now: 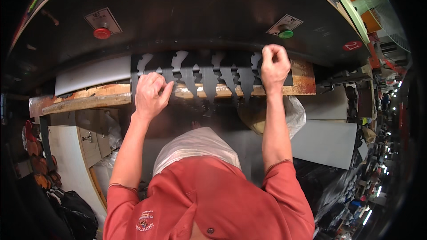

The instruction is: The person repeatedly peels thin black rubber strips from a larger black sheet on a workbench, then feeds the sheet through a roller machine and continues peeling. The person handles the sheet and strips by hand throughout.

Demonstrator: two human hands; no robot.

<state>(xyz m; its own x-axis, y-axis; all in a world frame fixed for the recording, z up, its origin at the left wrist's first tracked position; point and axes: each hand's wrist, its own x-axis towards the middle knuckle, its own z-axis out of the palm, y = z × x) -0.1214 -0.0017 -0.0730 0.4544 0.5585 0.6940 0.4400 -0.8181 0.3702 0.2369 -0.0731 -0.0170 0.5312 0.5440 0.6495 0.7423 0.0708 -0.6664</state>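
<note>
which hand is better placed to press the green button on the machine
Right, probably. The right hand grips the dark cut-out sheet just below the green round button; the left hand is farther off.

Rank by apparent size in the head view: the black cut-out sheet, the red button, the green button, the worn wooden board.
1. worn wooden board, longest across the picture.
2. black cut-out sheet, gripped by the left hand and right hand.
3. red button and green button: look alike, not ranked.

Dim workshop; pale cabinet (84, 144) at left; ceiling lights (378, 191) at right.
</note>
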